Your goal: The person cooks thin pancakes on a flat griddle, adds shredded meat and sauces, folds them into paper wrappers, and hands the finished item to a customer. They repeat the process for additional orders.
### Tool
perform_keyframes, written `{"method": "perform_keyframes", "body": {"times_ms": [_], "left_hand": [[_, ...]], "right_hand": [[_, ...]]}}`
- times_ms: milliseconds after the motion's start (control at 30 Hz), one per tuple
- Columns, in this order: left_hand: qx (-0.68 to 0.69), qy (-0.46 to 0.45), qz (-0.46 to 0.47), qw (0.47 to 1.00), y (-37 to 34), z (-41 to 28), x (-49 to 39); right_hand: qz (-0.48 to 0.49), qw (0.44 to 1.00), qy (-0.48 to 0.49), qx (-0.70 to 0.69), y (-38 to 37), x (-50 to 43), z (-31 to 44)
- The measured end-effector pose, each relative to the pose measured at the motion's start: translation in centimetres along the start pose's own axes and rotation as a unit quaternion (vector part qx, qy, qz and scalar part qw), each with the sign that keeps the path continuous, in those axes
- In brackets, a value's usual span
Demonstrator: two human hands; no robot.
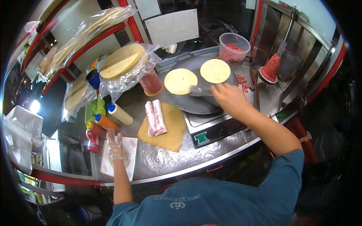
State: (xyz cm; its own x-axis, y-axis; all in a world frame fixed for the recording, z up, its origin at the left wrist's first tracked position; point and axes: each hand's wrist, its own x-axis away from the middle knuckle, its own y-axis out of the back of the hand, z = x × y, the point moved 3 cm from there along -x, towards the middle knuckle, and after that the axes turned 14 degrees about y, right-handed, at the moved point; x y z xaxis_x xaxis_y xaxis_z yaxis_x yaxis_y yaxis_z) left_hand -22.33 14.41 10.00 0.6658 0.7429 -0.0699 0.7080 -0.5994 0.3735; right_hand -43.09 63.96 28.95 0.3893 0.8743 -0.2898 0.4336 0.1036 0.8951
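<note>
My left hand point(115, 148), in a clear plastic glove, reaches flat over a round flatbread point(126, 159) on a printed paper sheet point(131, 145). It holds nothing that I can see, and its fingertips end just below the sauce bottles. My right hand point(230, 99), bare, grips a utensil point(200, 91), probably tongs, blurred and reaching the near edge of the left flatbread point(180, 81). That flatbread and a second pale flatbread point(215, 71) lie on a dark round griddle point(195, 104). Two paper-wrapped rolls point(156, 118) rest side by side on a yellowish sheet point(174, 138).
Squeeze bottles point(121, 114) and a green container point(97, 108) stand at the left. Stacked flatbreads point(123, 62) sit in plastic behind them. A clear tub point(235, 55) of shredded red meat is behind the griddle. A meat cone point(271, 69) stands on a vertical spit at the right.
</note>
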Motion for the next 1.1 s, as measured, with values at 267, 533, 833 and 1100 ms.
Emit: {"method": "perform_keyframes", "body": {"times_ms": [267, 533, 833, 1100], "left_hand": [[-0.038, 0.06, -0.083, 0.994, 10.6, 8.1, 5.8], [0.064, 0.218, -0.054, 0.972, 12.9, 17.0, 6.7], [-0.323, 0.265, 0.034, 0.908, 12.6, 11.8, 4.0], [-0.699, 0.11, 0.202, 0.677, 11.7, 14.3, 4.2]], "right_hand": [[-0.094, 0.894, -0.246, -0.362, -2.1, -6.7, -2.7], [0.197, 0.893, -0.269, -0.302, 5.6, 2.4, 0.8], [0.08, 0.982, -0.168, -0.009, 1.6, 4.5, -9.0], [0.244, 0.905, -0.301, -0.178, 7.6, -0.3, -19.3]]}}
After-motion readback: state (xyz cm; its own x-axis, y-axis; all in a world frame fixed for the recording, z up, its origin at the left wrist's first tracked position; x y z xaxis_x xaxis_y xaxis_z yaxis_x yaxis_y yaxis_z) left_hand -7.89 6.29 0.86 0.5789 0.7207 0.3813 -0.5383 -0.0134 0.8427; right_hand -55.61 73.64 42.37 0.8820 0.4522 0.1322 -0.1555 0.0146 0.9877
